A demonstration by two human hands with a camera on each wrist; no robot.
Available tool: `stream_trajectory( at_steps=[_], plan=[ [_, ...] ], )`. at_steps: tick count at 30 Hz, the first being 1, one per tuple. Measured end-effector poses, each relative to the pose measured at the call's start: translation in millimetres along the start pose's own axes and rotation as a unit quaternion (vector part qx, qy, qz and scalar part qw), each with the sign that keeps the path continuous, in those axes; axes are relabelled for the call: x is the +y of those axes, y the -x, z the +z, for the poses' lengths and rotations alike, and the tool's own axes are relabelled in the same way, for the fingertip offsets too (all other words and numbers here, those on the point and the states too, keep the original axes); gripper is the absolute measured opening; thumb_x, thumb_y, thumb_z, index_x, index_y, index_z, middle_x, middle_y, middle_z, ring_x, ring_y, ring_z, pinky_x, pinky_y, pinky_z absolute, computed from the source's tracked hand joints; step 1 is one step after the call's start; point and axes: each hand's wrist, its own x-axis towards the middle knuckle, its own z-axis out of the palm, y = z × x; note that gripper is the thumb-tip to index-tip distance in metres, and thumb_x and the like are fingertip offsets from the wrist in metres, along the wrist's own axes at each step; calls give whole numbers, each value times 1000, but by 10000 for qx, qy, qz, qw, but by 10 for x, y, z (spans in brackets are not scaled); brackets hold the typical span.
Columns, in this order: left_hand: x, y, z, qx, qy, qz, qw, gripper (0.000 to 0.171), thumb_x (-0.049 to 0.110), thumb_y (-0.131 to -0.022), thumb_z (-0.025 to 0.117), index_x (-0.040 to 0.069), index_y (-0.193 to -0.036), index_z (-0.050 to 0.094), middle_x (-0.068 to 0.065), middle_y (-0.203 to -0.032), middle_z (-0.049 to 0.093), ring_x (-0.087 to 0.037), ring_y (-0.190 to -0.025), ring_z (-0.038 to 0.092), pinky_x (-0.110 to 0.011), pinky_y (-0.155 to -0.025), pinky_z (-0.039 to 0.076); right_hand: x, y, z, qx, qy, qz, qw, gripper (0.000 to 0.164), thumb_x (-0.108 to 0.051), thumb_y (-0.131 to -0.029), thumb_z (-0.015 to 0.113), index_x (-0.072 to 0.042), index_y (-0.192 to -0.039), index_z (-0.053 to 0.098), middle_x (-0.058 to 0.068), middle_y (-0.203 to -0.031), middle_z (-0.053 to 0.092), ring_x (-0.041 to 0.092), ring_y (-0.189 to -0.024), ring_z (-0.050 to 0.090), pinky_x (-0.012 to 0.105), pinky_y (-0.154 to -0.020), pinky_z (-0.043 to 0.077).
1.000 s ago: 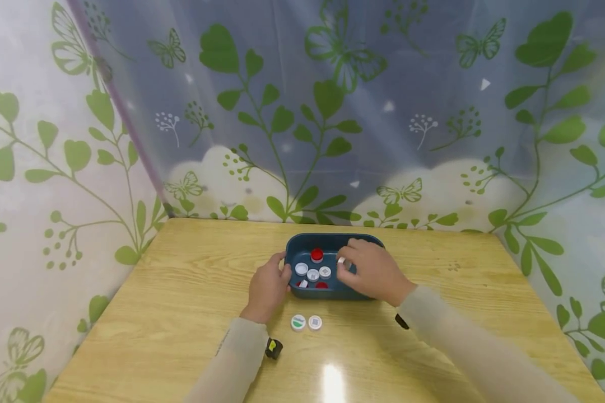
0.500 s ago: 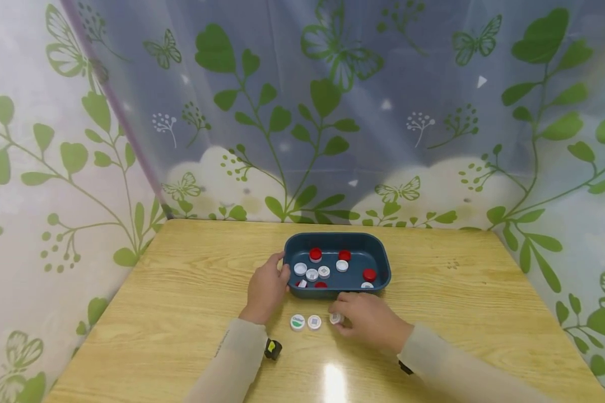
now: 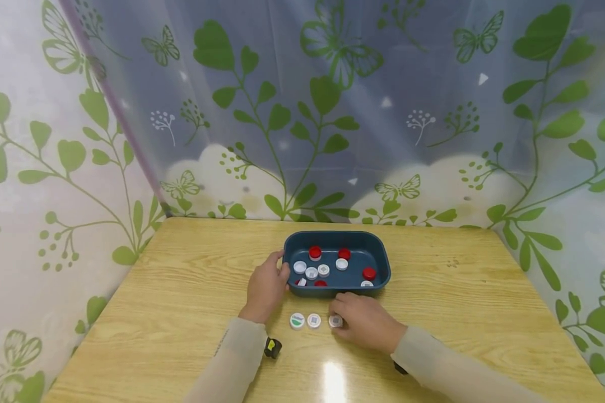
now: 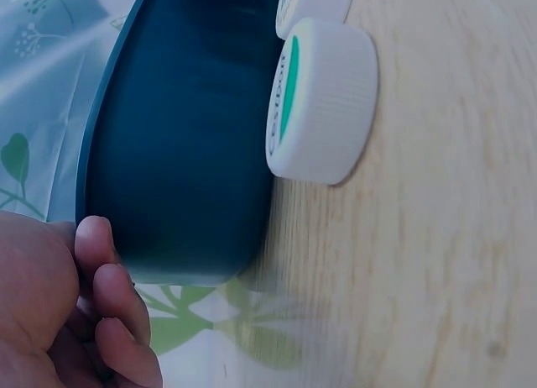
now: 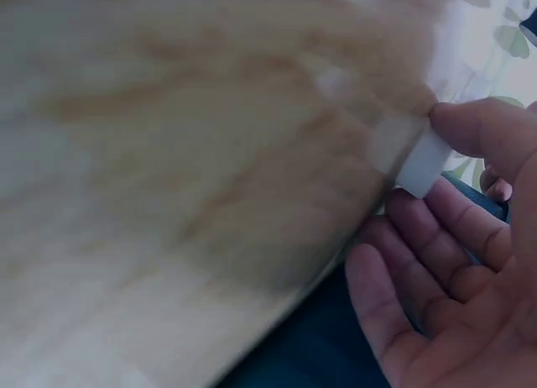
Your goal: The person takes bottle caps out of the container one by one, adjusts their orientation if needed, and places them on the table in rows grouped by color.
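Over a pale wooden table (image 3: 206, 268) backed by a leafy curtain (image 3: 262, 168), our right hand (image 3: 368, 322) pinches a white cap (image 3: 335, 321) between thumb and fingertips, in front of the blue bin (image 3: 338, 291). To set it well, we'd keep it flat, in line with the square-marked cap (image 3: 313, 321) and the green-marked cap (image 3: 297, 321), then loosen our fingers evenly so it doesn't skid. Our left hand (image 3: 264, 288) grips the bin's left end, worth keeping steady. A second ago the right hand was over the bin; now it's down by the tabletop.
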Motion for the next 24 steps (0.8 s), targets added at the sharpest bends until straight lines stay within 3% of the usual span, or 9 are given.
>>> stream_trajectory(
  at_steps=[11, 19, 24],
  plan=[
    [-17, -17, 15, 22, 0, -6, 10000, 43, 22, -105, 58, 8, -146, 56, 5, -61, 61, -10, -52, 58, -30, -52, 41, -135, -135, -36, -487, -322, 418, 9974, 23, -32, -85, 84, -17, -100, 76, -8, -93, 63, 10, -85, 55, 35, -80, 53],
    [-30, -3, 22, 101, 71, 177, 9998, 42, 20, -104, 59, 7, -144, 58, 5, -59, 59, -9, -50, 57, -29, -50, 38, -192, -163, -21, -361, -292, 320, 9984, 20, -27, -83, 85, -14, -96, 76, -6, -91, 62, 12, -83, 55, 34, -76, 52],
    [-33, -3, 13, 87, 68, 128, 9999, 42, 21, -105, 58, 8, -145, 57, 6, -59, 60, -9, -50, 57, -29, -51, 39, -184, -168, -8, -440, -308, 326, 9980, 22, -29, -84, 84, -15, -99, 76, -7, -91, 61, 12, -83, 54, 32, -76, 52]
  ],
)
